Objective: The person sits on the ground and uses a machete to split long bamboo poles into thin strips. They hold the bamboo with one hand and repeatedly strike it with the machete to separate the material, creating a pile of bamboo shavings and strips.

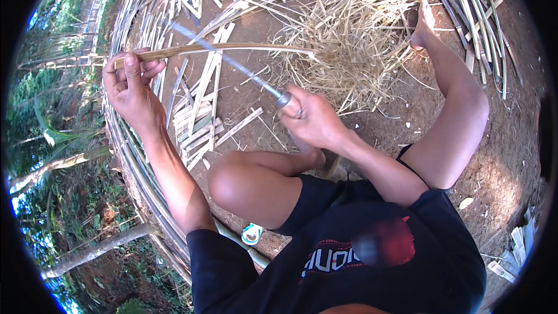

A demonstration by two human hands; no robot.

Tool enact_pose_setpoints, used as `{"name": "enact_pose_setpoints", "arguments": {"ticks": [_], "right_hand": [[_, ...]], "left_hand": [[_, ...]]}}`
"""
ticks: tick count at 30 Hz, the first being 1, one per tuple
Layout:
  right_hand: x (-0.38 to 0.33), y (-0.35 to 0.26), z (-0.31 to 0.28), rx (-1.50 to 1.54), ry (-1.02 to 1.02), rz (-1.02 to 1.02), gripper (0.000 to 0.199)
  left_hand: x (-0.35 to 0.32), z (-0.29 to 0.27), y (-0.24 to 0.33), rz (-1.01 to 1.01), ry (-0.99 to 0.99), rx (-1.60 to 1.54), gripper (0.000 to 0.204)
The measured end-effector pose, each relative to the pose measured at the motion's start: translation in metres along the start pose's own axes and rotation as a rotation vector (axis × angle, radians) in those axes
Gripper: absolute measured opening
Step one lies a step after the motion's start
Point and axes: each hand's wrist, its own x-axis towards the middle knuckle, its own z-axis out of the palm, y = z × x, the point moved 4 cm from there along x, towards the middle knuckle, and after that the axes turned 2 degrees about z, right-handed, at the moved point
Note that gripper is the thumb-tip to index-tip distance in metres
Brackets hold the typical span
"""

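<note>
Your left hand [132,90] grips the strip [215,50] at its left end; it runs rightward toward the shavings [354,40]. Your right hand [311,119] clasps the knife [232,64], its blade crossing the strip's middle.

Shavings pile [349,40], split bamboo slats [197,116]

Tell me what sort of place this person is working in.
Most likely an outdoor bamboo-working spot on bare earth. The left hand holds a bamboo strip, the right hand a long knife; split slats and dry shavings litter the dirt ground, with greenery alongside.
</note>
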Motion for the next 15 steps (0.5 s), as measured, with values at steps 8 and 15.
{"name": "enact_pose_setpoints", "arguments": {"ticks": [8,15], "right_hand": [[0.024,0.087,-0.033,-0.146,0.117,0.201,0.015],[0.013,0.09,-0.015,-0.156,0.077,0.214,0.019]], "left_hand": [[-0.008,0.0,0.007,0.018,0.005,0.034,0.019],[-0.015,-0.008,-0.003,0.011,0.051,0.085,0.018]]}}
